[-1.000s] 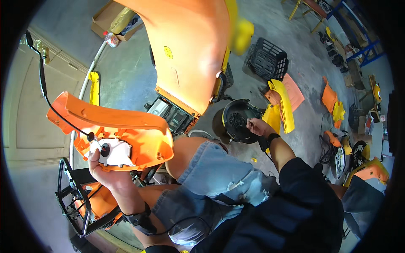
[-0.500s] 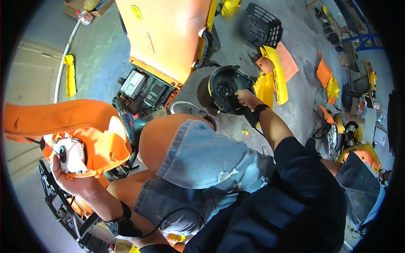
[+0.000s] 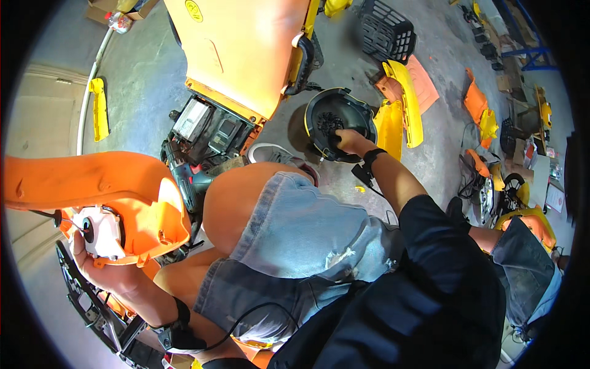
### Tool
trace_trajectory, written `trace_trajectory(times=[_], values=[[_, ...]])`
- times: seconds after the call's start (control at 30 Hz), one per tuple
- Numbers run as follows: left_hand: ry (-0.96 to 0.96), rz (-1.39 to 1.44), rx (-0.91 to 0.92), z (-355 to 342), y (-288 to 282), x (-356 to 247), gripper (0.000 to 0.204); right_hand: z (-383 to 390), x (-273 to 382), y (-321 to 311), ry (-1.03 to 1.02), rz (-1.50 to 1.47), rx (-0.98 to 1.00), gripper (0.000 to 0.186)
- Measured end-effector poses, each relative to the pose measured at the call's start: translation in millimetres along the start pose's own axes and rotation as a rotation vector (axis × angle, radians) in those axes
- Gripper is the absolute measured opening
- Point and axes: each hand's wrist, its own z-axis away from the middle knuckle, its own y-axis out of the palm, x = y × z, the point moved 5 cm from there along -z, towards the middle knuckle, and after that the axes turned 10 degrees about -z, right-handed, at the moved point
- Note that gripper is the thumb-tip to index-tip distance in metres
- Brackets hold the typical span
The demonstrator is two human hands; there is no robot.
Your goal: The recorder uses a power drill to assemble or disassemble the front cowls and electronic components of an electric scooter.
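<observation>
On the left, my left hand (image 3: 106,272) is closed on a curved orange plastic cover (image 3: 161,209), gripping its lower edge from below. A white round-backed lamp unit (image 3: 103,230) sits in the cover beside my fingers, with a short black cable running from it. My right hand (image 3: 353,142) reaches into a black bowl-like shell (image 3: 315,117) on the floor. Its fingers are curled down at a pile of small dark screw-like parts (image 3: 330,123); whatever they pinch is hidden.
A large orange panel (image 3: 239,49) stands ahead, above an open bay with a metal box (image 3: 193,120). A power drill (image 3: 179,172) lies by my knee. Yellow covers (image 3: 405,101) and a black basket (image 3: 386,34) lie beyond the shell. Another person's leg (image 3: 485,237) is at right.
My right hand has moved from the shell's near rim down toward the small parts inside. The orange cover in my left hand has dipped slightly.
</observation>
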Motion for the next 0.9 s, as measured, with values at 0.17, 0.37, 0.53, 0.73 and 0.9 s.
trace_trajectory(times=[0.17, 0.37, 0.53, 0.73, 0.9], values=[[-0.041, 0.049, 0.016, -6.6, 3.2, 4.5, 0.039, 1.6, -0.5, -1.7, 0.117, 0.059, 0.038, 0.042], [-0.077, 0.084, 0.058, -7.0, 11.7, 7.7, 0.039, 14.4, -4.3, -9.5, 0.223, 0.056, 0.096, 0.037], [-0.058, 0.059, 0.024, 0.0, 10.0, 6.4, 0.040, 17.0, -9.2, -12.2, 0.271, 0.063, 0.119, 0.036], [-0.024, 0.029, 0.000, 2.6, -3.5, -1.3, 0.041, 12.2, -12.4, -11.3, 0.205, 0.012, -0.029, 0.032], [-0.019, 0.030, -0.043, 1.9, -7.1, -2.5, 0.040, 8.4, -17.4, -13.2, 0.148, 0.020, -0.075, 0.030]])
